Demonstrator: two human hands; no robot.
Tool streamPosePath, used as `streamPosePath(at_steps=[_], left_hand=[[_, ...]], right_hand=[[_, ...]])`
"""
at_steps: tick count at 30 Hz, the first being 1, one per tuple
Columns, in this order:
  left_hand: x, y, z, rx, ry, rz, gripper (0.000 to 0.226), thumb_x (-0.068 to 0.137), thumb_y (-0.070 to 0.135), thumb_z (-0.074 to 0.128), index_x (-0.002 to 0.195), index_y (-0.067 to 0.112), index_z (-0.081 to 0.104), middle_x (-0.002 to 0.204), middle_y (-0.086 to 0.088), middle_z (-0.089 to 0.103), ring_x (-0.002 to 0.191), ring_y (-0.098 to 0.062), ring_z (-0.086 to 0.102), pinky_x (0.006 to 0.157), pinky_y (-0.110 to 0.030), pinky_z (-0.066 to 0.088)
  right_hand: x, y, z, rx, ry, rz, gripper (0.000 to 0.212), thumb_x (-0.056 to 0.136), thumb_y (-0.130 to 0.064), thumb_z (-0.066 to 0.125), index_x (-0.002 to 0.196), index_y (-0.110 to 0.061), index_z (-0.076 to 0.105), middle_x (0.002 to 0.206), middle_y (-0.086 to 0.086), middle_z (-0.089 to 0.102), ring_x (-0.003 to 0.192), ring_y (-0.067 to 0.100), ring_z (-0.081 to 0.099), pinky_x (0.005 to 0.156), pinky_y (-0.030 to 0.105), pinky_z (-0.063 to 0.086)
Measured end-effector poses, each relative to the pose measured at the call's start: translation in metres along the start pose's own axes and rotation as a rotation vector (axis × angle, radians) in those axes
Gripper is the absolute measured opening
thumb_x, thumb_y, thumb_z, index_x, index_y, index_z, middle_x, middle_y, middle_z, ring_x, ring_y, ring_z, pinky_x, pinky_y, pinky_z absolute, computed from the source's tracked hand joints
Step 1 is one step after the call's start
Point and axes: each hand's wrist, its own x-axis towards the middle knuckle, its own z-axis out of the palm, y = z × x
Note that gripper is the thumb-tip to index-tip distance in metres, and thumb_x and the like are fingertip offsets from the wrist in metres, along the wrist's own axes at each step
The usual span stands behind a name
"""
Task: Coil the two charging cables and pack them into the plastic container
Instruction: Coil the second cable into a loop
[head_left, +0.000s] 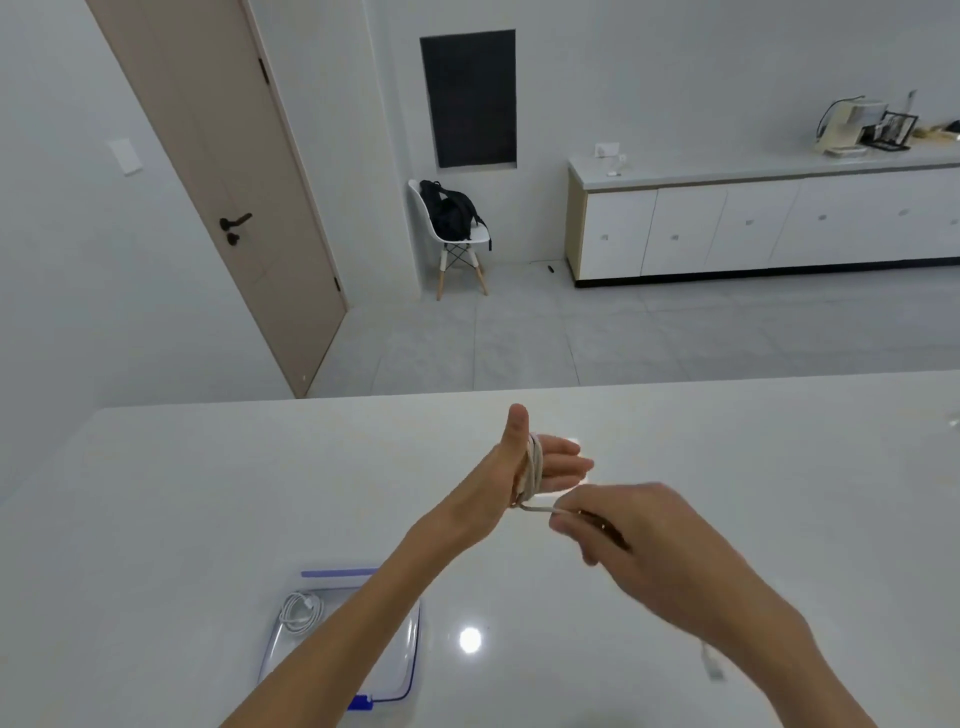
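1. The thin cream-white charging cable (535, 470) is one plain colour.
2. The coiled bright white charging cable (300, 612) is plain too.
3. The see-through plastic container (402, 654) has blue edges and a blue clip.
4. The shiny flat table (208, 493) is white.
5. The tall wooden door (234, 182) is light brown, with a black handle.
6. The soft backpack (449, 213) is black, on a white plastic chair (423, 210).

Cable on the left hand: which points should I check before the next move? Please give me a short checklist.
1. Second cable wound round the left hand: ok.
2. Right hand pinches its free part: ok.
3. Winding finished: not ok; a plug end, blurred, lies on the table.
4. First cable coiled inside the plastic container: ok.
5. Room left in the container: cannot tell; the forearm hides much of it.
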Motion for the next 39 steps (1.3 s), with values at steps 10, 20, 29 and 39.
streamPosePath(at_steps=[10,20,29,39], left_hand=[[-0.039,0.043,0.026,-0.089,-0.187,0.161,0.06,0.103,0.045,0.025,0.101,-0.003,0.062,0.091,-0.025,0.07,0.08,-0.034,0.068,0.081,-0.033,0.053],[-0.021,-0.005,-0.03,-0.073,0.333,0.174,0.055,0.103,0.039,0.028,0.111,-0.007,0.058,0.099,-0.019,0.074,0.093,-0.033,0.071,0.091,-0.037,0.052],[-0.055,-0.01,0.033,0.045,-0.17,0.032,0.098,0.083,0.078,0.012,0.085,-0.007,0.062,0.076,-0.026,0.071,0.061,-0.03,0.065,0.072,-0.032,0.056],[-0.052,-0.01,0.011,-0.163,-0.046,-0.149,0.063,0.094,0.06,0.042,0.063,0.008,0.059,0.045,-0.006,0.059,0.048,-0.025,0.053,0.105,-0.058,0.042]], right_hand=[[0.054,0.028,0.024,0.886,0.177,0.014,0.022,0.084,-0.03,0.06,0.079,-0.009,0.066,0.067,0.009,0.063,0.061,0.026,0.058,0.053,0.039,0.05],[-0.016,-0.017,0.074,0.584,-0.106,0.162,0.019,0.102,-0.028,0.047,0.11,-0.034,0.063,0.062,-0.009,0.059,0.049,0.005,0.049,0.051,0.016,0.041],[0.019,0.024,0.036,0.756,0.186,-0.022,0.016,0.093,-0.018,0.062,0.092,-0.014,0.078,0.105,-0.007,0.074,0.102,0.015,0.069,0.085,0.025,0.054],[0.001,0.006,0.066,1.13,-0.025,0.146,0.026,0.102,-0.012,0.044,0.109,-0.001,0.067,0.078,0.01,0.071,0.077,0.026,0.069,0.083,0.038,0.056]])
